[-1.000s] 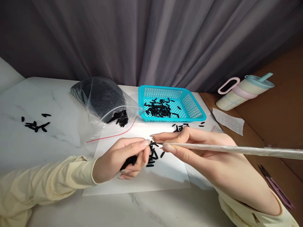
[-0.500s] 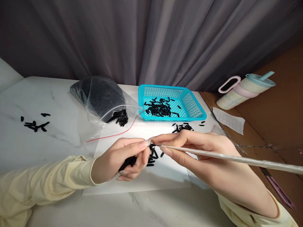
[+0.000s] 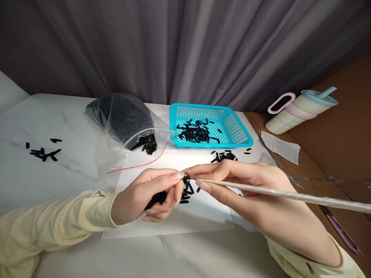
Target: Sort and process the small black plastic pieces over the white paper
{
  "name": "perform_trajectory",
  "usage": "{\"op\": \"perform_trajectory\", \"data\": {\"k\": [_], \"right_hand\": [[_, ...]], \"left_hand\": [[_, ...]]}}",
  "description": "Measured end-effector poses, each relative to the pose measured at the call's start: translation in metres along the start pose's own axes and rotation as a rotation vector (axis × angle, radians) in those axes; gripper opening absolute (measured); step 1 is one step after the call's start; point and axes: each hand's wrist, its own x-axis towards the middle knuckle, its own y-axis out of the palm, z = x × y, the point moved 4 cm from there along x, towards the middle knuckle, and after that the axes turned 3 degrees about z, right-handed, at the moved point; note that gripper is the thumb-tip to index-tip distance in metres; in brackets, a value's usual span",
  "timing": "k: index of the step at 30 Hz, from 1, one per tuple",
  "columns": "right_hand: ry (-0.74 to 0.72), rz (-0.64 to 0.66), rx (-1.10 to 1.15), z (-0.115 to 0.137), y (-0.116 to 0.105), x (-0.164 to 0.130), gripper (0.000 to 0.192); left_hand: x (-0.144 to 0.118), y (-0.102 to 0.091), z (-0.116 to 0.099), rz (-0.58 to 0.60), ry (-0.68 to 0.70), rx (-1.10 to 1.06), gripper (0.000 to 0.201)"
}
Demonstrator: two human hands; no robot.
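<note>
While a bundle of small black pieces [image 3: 159, 198] is kept in the curled left hand [image 3: 145, 195], one piece is pinched at its fingertips [image 3: 177, 175]. A long pale rod [image 3: 278, 193] is gripped between thumb and fingers of the right hand [image 3: 255, 193], its tip met at that pinch. Loose black pieces [image 3: 187, 193] are noted on the white sheet [image 3: 199, 216] directly beneath; a turquoise basket [image 3: 232, 129] is set beyond.
</note>
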Motion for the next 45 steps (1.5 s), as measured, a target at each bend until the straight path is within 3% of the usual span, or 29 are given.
{"op": "perform_trajectory", "data": {"k": [9, 29, 33, 36, 38, 41, 45], "right_hand": [[-0.029, 0.003, 0.029, 0.0, 0.002, 0.0, 0.01], [0.1, -0.026, 0.151, 0.003, -0.011, 0.0, 0.014], [0.082, -0.17, -0.094, -0.01, -0.015, -0.008, 0.019], [0.029, -0.248, -0.397, -0.042, -0.006, -0.025, 0.022], [-0.118, -0.287, -0.605, -0.066, 0.006, -0.039, 0.024], [-0.399, -0.209, -0.863, -0.094, 0.029, -0.052, 0.031], [-0.504, -0.124, -0.988, -0.107, 0.039, -0.052, 0.035]], "left_hand": [[0.0, 0.0, 0.0, 0.011, 0.018, 0.007, 0.036], [-0.004, 0.001, 0.0, 0.06, 0.0, 0.061, 0.034], [0.0, 0.002, 0.004, 0.088, -0.081, 0.127, 0.034], [0.007, -0.003, 0.007, 0.034, -0.17, 0.169, 0.035], [0.015, -0.008, 0.009, -0.023, -0.23, 0.173, 0.034], [0.029, -0.012, 0.011, -0.047, -0.326, 0.246, 0.034], [0.054, -0.004, 0.006, 0.016, -0.317, 0.482, 0.032]]}}
